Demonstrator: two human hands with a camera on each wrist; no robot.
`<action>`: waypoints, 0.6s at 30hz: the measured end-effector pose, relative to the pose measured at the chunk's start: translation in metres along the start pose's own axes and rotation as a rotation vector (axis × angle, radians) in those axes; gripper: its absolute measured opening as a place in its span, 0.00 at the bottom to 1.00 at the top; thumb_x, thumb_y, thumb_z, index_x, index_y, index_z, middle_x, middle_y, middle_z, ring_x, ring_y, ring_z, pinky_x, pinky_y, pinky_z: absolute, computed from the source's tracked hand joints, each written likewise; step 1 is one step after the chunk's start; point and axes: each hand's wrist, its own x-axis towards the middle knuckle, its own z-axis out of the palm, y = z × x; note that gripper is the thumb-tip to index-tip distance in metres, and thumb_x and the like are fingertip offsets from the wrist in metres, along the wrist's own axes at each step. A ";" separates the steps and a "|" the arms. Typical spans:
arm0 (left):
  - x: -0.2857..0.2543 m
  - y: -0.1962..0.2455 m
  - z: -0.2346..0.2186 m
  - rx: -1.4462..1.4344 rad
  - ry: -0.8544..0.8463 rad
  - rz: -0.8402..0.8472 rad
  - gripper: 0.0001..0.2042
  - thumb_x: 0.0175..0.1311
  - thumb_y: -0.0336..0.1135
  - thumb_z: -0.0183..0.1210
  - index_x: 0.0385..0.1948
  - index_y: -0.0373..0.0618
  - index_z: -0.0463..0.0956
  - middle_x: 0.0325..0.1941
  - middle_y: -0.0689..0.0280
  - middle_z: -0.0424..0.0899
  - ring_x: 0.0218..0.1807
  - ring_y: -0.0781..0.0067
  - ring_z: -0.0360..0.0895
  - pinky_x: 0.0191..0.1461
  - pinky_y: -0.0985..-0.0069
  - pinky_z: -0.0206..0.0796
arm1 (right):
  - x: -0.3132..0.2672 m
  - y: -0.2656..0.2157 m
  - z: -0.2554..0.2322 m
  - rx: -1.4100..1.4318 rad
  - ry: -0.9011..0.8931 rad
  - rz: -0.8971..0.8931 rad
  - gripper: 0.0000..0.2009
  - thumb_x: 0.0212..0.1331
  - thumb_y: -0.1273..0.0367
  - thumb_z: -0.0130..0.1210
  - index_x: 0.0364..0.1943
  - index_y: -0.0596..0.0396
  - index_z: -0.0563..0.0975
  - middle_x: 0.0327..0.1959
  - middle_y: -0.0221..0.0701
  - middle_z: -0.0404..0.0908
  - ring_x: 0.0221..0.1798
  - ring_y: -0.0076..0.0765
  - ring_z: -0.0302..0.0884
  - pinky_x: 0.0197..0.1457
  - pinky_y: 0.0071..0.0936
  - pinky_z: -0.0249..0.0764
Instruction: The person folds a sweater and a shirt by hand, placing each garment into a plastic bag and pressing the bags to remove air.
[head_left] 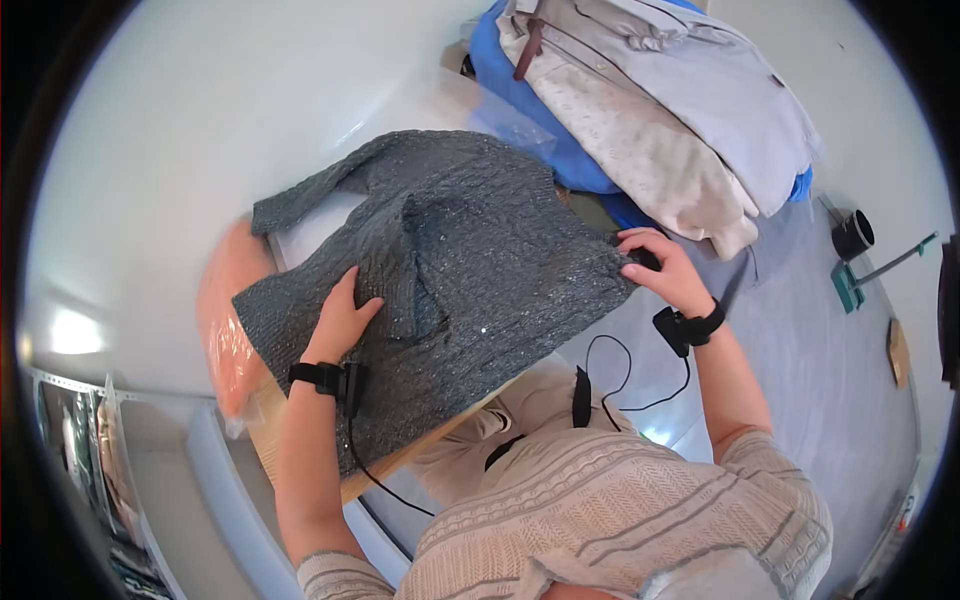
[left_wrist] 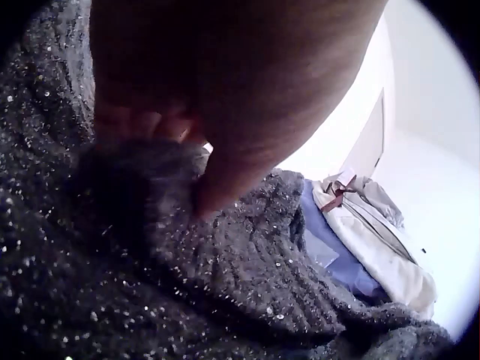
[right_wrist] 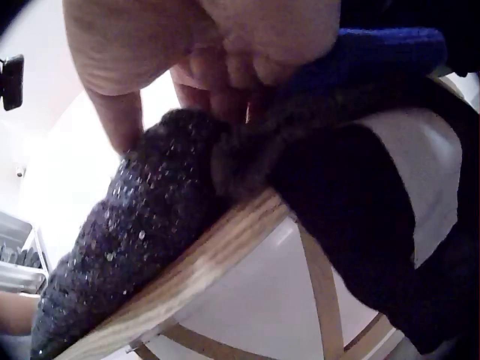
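A dark grey, speckled cable-knit sweater (head_left: 480, 240) lies spread over a wooden-topped table, one sleeve (head_left: 330, 185) reaching toward the far left. My left hand (head_left: 343, 318) is on its left part; in the left wrist view, the thumb (left_wrist: 225, 184) and fingers pinch a raised fold of knit (left_wrist: 172, 202). At the sweater's right end, my right hand (head_left: 665, 268) grips the bunched edge. Seen from the right wrist, the thumb (right_wrist: 120, 124) is on one side of the bunched knit (right_wrist: 169, 172) and the curled fingers are on the other.
The table's wooden edge (right_wrist: 225, 240) runs under the sweater. An orange bundle in clear plastic (head_left: 235, 310) sits at the left. Beyond the table is a pile of pale garments (head_left: 690, 110) over blue fabric. Clothes hang on a rack (head_left: 90, 450) at lower left. Cables (head_left: 640, 405) trail from both wrists.
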 end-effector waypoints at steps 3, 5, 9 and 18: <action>0.008 -0.011 -0.014 -0.235 0.117 -0.022 0.26 0.59 0.32 0.57 0.60 0.35 0.63 0.54 0.50 0.75 0.55 0.57 0.73 0.58 0.69 0.64 | 0.004 0.012 0.015 -0.119 0.108 -0.096 0.12 0.48 0.69 0.65 0.34 0.60 0.77 0.39 0.37 0.78 0.46 0.37 0.74 0.51 0.28 0.69; 0.009 -0.011 -0.036 -0.327 0.252 -0.117 0.24 0.59 0.29 0.56 0.59 0.35 0.64 0.54 0.52 0.75 0.53 0.61 0.73 0.57 0.71 0.64 | 0.005 0.013 0.021 -0.167 0.159 -0.099 0.11 0.47 0.70 0.65 0.32 0.60 0.77 0.36 0.37 0.78 0.43 0.39 0.74 0.49 0.29 0.69; 0.019 -0.027 -0.054 -0.898 0.687 -0.147 0.23 0.58 0.25 0.54 0.58 0.38 0.65 0.51 0.56 0.75 0.50 0.71 0.73 0.54 0.75 0.65 | 0.007 0.006 0.030 -0.256 0.274 -0.068 0.11 0.46 0.71 0.64 0.28 0.60 0.72 0.30 0.35 0.75 0.37 0.40 0.72 0.43 0.30 0.69; 0.019 0.064 -0.033 -0.094 0.227 0.386 0.19 0.58 0.25 0.56 0.53 0.43 0.73 0.58 0.56 0.74 0.62 0.53 0.68 0.67 0.64 0.58 | 0.005 0.002 0.018 -0.060 0.176 0.071 0.07 0.60 0.69 0.54 0.38 0.57 0.72 0.32 0.32 0.76 0.42 0.32 0.72 0.47 0.26 0.68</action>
